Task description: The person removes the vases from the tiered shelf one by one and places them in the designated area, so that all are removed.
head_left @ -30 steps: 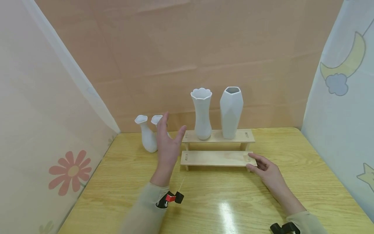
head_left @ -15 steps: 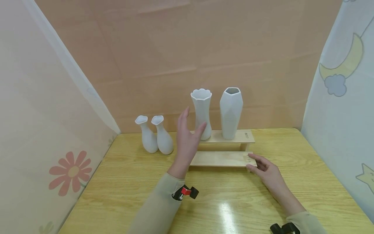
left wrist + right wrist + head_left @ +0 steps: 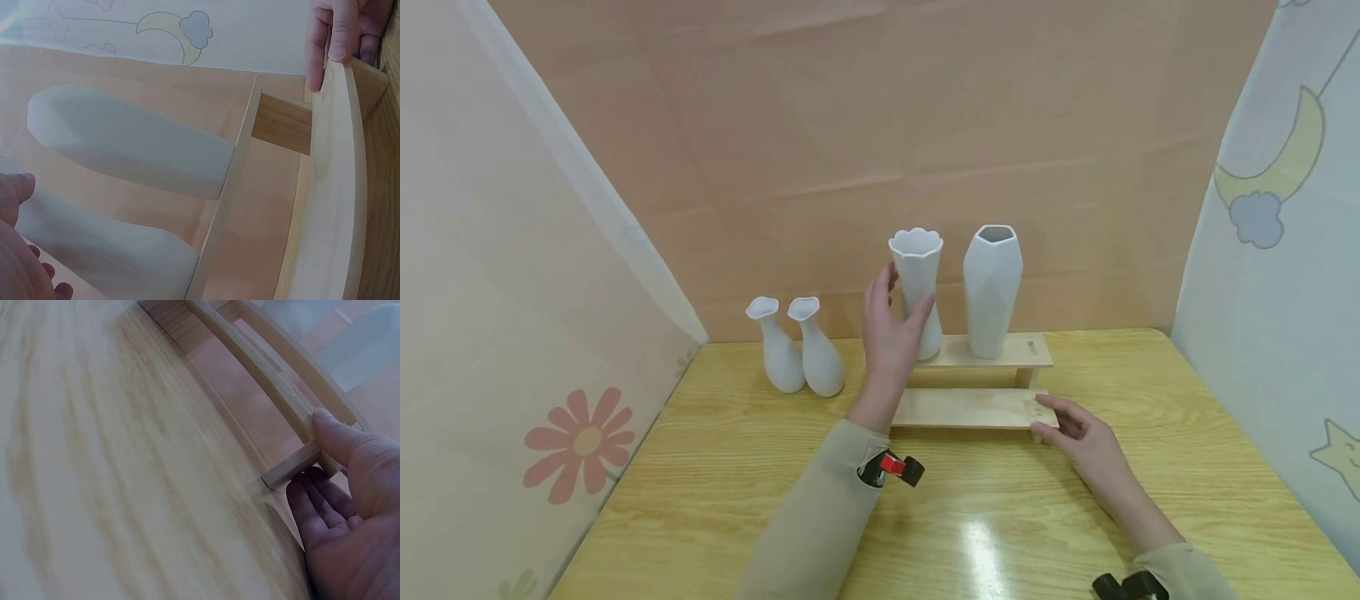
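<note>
My left hand (image 3: pixel 891 333) is round the middle of a white scalloped-rim vase (image 3: pixel 917 271), thumb across its front and fingers bent at its left side. This vase stands upright on the upper step of a small two-tier wooden stand (image 3: pixel 970 407). To its right on that step is a white faceted vase (image 3: pixel 992 292), also visible in the left wrist view as a pale faceted vase (image 3: pixel 125 140). My right hand (image 3: pixel 1086 437) pinches the right end of the lower step, thumb on one side and fingers underneath, as the right wrist view shows of the hand (image 3: pixel 350 500).
Two smaller white vases with wavy rims, a left one (image 3: pixel 781 358) and a right one (image 3: pixel 822 358), stand close together left of the stand. Everything rests on a wood-grain table (image 3: pixel 700 467). A plain tan cloth (image 3: pixel 820 167) hangs behind, with printed cloths at both sides.
My left hand has moved right, from in front of the small vases to the scalloped vase, and its fingers have bent in. My right hand has stayed on the stand.
</note>
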### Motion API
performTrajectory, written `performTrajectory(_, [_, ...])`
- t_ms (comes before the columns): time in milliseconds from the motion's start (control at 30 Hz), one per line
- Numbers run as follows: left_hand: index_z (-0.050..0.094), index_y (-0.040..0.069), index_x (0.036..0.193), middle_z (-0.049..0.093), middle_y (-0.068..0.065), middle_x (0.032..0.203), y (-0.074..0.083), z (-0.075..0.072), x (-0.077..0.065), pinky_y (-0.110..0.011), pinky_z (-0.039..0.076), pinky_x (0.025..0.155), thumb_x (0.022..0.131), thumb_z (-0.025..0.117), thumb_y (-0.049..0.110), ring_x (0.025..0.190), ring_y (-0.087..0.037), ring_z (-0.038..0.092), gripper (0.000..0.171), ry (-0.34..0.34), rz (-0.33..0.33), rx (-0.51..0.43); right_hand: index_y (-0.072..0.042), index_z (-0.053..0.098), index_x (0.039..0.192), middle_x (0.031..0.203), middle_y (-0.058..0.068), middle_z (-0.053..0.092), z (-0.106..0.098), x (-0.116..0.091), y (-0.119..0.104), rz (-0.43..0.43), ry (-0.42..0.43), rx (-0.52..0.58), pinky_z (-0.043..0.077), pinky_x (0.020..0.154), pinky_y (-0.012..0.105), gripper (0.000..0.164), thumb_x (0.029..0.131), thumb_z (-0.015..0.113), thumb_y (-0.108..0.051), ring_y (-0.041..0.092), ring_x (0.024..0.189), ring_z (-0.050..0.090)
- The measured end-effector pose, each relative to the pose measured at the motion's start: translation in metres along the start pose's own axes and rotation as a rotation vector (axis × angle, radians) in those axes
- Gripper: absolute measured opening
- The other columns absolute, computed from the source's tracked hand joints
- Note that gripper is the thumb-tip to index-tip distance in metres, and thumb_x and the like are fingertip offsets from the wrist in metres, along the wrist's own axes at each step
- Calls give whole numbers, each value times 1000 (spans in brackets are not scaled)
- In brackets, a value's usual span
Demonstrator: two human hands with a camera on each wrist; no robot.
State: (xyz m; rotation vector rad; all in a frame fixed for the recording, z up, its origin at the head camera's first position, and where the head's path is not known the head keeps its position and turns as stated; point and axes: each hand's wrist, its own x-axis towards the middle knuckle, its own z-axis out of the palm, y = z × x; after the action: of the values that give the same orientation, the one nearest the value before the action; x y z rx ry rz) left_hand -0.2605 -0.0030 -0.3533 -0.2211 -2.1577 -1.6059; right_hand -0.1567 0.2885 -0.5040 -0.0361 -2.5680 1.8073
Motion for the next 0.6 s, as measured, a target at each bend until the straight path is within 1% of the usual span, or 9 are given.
performTrajectory(200, [49,13,165,56,-7,155,0,4,3,-46,46,119,102,84,28,144,-29,54,74,7,-6,-17,-12,52,165,176,15,35,1,0,-1,2,-2,13,40,105,7,73,104,77,-45,39,161,31])
performTrajectory(300, [51,15,163,58,-6,150,-1,5,4,-44,47,117,102,84,28,140,-30,56,71,10,-14,-25,-12,51,165,176,15,34,1,0,-1,6,-9,20,41,106,8,73,105,77,-43,39,162,30])
performTrajectory(600, [55,15,160,60,-3,141,-2,8,7,-44,48,113,101,85,27,129,-22,57,67,22,-18,-22,-13,50,166,177,14,33,1,1,2,9,-12,18,40,107,8,72,105,77,-42,40,162,29])
